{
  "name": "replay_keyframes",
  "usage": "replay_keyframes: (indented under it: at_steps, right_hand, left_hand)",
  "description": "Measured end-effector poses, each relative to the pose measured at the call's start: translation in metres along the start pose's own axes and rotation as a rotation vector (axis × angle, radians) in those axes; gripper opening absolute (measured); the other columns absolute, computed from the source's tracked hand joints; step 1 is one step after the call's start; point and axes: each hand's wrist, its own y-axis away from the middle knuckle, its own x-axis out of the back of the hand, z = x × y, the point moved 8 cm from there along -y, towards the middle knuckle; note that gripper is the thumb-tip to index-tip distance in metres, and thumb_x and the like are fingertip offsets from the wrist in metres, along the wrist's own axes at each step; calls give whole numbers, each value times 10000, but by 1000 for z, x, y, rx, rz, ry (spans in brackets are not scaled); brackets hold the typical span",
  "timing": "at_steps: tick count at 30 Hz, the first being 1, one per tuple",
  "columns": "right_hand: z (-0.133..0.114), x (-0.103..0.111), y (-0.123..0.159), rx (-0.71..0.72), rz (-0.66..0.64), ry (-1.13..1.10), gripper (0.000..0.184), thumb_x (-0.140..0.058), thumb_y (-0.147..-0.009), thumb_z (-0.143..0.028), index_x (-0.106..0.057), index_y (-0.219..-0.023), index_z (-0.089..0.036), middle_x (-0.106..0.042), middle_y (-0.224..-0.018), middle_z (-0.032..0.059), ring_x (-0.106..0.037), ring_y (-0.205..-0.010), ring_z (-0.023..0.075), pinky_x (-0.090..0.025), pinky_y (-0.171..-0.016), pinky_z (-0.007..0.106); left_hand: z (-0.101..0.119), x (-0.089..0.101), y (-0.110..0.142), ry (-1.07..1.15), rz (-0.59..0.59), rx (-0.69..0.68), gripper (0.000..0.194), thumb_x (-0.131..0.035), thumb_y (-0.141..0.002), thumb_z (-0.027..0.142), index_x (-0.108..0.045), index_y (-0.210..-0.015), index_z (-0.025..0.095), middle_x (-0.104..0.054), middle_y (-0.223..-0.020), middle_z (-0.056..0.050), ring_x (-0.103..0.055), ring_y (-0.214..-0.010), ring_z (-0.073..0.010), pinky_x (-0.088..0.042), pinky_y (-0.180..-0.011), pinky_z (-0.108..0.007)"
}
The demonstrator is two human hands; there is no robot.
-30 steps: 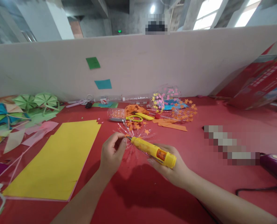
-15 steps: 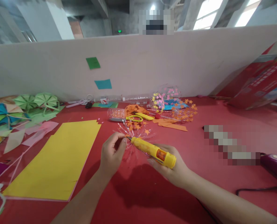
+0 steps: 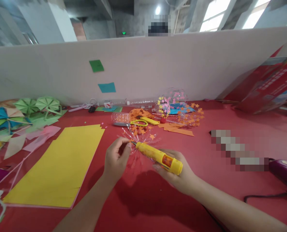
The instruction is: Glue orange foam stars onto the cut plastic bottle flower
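My right hand [image 3: 179,174] is wrapped around a yellow hot glue gun [image 3: 155,154], its metal tip pointing left and slightly away. The tip meets or nearly meets a small orange paper star [image 3: 131,140] pinched between the thumb and forefinger of my left hand [image 3: 116,159]. Behind and under the fingers, a clear plastic piece [image 3: 139,161] cut into thin strips fans out on the table. More orange stars [image 3: 152,137] are on or about its far strips. The right hand's fingers are partly hidden by the gun.
Yellow paper sheets [image 3: 58,164] lie left. Scissors [image 3: 138,122], a yellow cutter [image 3: 151,120], orange paper strips [image 3: 178,130] and star-covered plastic pieces [image 3: 190,116] lie behind the hands. A white partition [image 3: 138,64] stands at the back; a purple device [image 3: 284,174] with a cord is at right.
Both hands, the glue gun and the star hold almost exactly the same place. Only the blurred person behind the partition shifts slightly.
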Motion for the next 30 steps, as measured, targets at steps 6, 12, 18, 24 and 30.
replay_keyframes:
  at_steps: [6,12,18,24,30]
  right_hand:
    - [2,-1,0,-20,-7,5,253,-521,-850,-375,-507,-690,-179,-499,-615,2,-442,-519,111,-341,-487,237]
    - [0,0,0,-14,1,21,257,-518,-847,-371,-481,-673,-185,-470,-600,-8,-423,-517,108,-333,-484,235]
    - [0,0,0,-18,1,26,253,-514,-845,-370,-488,-679,-181,-479,-605,-4,-435,-519,113,-340,-488,241]
    - [0,0,0,-11,2,39,257,-511,-852,-370,-499,-678,-181,-496,-610,1,-449,-524,113,-348,-496,240]
    - [-3,0,-1,11,-16,57,267,-507,-854,-367,-503,-665,-178,-500,-602,3,-460,-515,111,-350,-493,239]
  left_hand:
    - [0,-1,-1,-3,-7,-2,127,-489,-853,280,-543,-784,187,-539,-695,11,-520,-662,-131,-430,-629,-242]
    - [1,-1,-1,-6,-6,-4,122,-488,-853,274,-547,-792,187,-544,-699,9,-523,-664,-132,-433,-632,-245]
    - [2,-1,-1,-8,-12,-16,130,-486,-857,277,-544,-783,187,-538,-700,8,-519,-667,-132,-432,-634,-247]
    - [1,0,0,2,-12,6,126,-485,-854,274,-545,-783,189,-536,-693,10,-523,-667,-132,-434,-630,-240]
    - [0,0,-1,1,-6,-3,115,-486,-851,269,-549,-795,191,-545,-697,10,-527,-658,-130,-436,-625,-238]
